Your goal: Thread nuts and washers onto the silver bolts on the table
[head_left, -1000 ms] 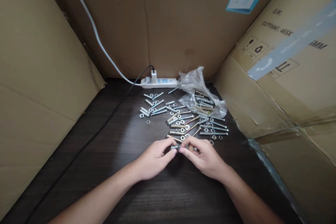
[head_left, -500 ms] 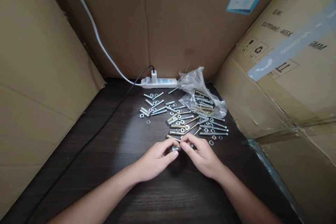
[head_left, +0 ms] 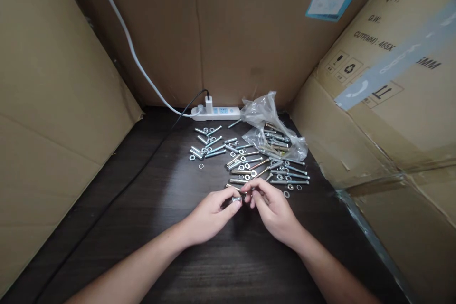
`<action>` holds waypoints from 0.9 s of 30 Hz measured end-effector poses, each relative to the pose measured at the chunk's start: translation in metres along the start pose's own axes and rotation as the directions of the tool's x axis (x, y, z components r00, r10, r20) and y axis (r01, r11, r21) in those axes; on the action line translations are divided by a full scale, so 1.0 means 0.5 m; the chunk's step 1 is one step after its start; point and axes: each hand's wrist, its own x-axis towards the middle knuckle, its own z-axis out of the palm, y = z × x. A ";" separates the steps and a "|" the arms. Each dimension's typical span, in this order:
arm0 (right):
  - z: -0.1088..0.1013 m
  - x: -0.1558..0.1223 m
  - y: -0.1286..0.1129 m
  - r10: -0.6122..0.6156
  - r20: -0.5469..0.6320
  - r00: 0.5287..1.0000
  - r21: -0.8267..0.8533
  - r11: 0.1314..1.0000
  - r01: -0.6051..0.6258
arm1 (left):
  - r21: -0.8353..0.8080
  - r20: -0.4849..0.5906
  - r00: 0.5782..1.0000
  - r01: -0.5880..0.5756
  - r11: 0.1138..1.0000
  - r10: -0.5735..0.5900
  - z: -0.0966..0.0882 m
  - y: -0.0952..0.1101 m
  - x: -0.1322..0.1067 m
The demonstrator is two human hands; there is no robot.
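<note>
My left hand is closed, thumb and forefinger pinching a small silver bolt whose ringed metal end shows between them. The rest of the bolt is hidden by the fingers. Close on its right, my right hand has its fingers curled at the bolt's far end; what sits between the fingertips is too small and covered to make out. Just beyond both hands lie rows of loose bolts with metal sleeves, some silver and some brassy, among nuts and washers. One flat washer rests right of my right hand.
A clear plastic bag holding more bolts lies behind the rows. Behind them stands a white power strip with a plugged-in charger. A black cable crosses the dark table at left. Cardboard walls enclose three sides.
My right hand's fingers have loosened from a tight pinch and shifted slightly at the bolt's end. The left hand keeps its hold, with the bolt slightly higher and turned.
</note>
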 end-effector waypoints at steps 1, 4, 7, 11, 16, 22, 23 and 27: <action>0.004 -0.001 -0.001 -0.032 -0.010 0.999 -0.024 0.999 0.032 | -0.005 0.000 1.000 0.000 1.000 0.000 0.001 0.000 0.000; 0.015 -0.004 -0.003 -0.143 -0.042 0.989 -0.107 0.985 0.138 | -0.026 0.003 1.000 -0.005 1.000 0.005 0.003 -0.003 0.000; 0.024 -0.008 -0.005 -0.267 -0.034 0.963 -0.187 0.948 0.257 | -0.059 -0.009 1.000 -0.010 0.998 0.010 0.005 -0.008 0.000; 0.032 -0.011 -0.003 -0.386 0.041 0.922 -0.259 0.887 0.383 | -0.085 -0.054 0.998 -0.018 0.996 0.013 0.006 -0.014 0.003; 0.035 -0.014 0.000 -0.433 0.068 0.899 -0.306 0.849 0.432 | -0.096 -0.078 0.996 0.028 0.995 -0.035 0.006 -0.020 0.005; 0.025 -0.009 0.002 -0.386 0.018 0.922 -0.254 0.890 0.378 | -0.141 -0.075 0.997 -0.027 0.990 0.016 0.003 -0.021 0.008; 0.024 -0.007 0.001 -0.376 0.000 0.927 -0.241 0.899 0.365 | -0.131 -0.076 0.997 -0.037 0.991 0.027 0.002 -0.019 0.008; 0.018 -0.002 -0.006 -0.363 -0.030 0.931 -0.194 0.916 0.351 | -0.049 -0.087 0.996 -0.032 0.998 0.028 -0.002 -0.011 0.004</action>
